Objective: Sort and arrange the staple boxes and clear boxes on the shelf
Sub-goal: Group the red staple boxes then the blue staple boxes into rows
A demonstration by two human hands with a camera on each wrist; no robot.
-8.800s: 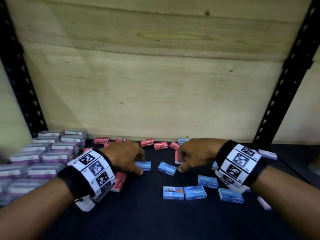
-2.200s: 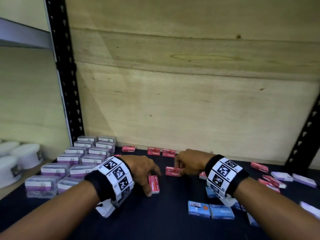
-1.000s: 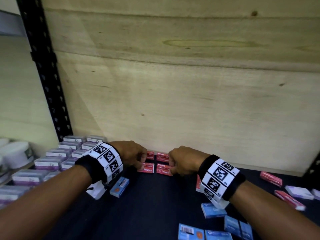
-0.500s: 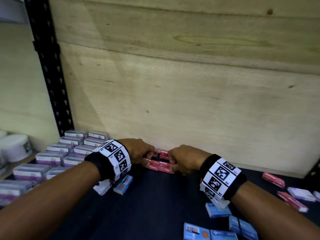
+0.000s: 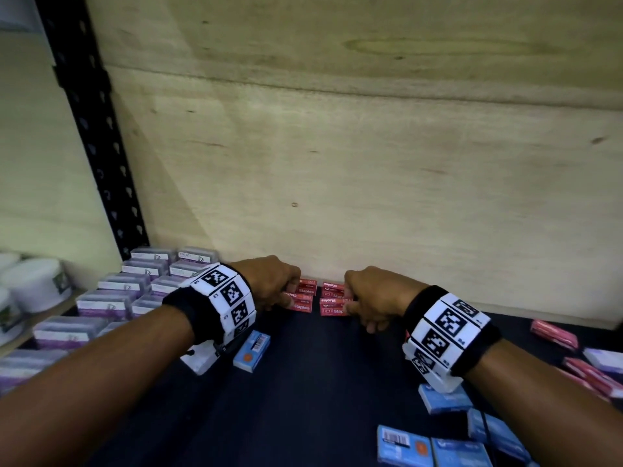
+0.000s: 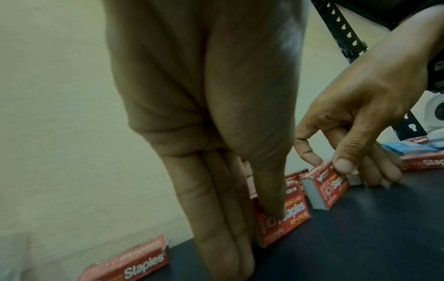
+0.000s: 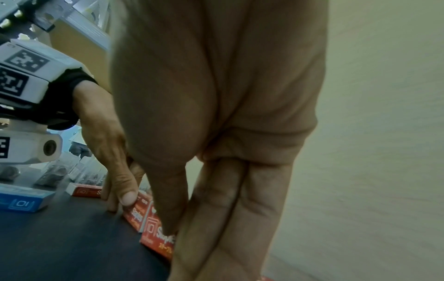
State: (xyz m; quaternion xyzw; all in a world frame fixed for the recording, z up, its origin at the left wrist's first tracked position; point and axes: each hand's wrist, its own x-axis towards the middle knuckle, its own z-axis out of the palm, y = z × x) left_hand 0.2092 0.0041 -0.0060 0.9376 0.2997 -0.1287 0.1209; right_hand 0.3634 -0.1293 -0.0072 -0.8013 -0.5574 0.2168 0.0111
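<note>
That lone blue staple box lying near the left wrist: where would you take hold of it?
Judging by its pose, pinch the blue staple box across its two long sides, coming down from above. It lies flat on the dark shelf, barcode face up, with bare shelf along both long edges, so fingers should fit there.

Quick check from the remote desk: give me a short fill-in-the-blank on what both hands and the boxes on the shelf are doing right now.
1. Both hands are working on the ____ staple boxes set against the plywood back wall.
2. The right hand pinches a staple box between thumb and ____.
3. The clear boxes stand in rows to the ____ of the left hand.
4. The loose blue staple boxes lie nearest the ____ wrist.

Missing words: red; fingers; left; right
</note>
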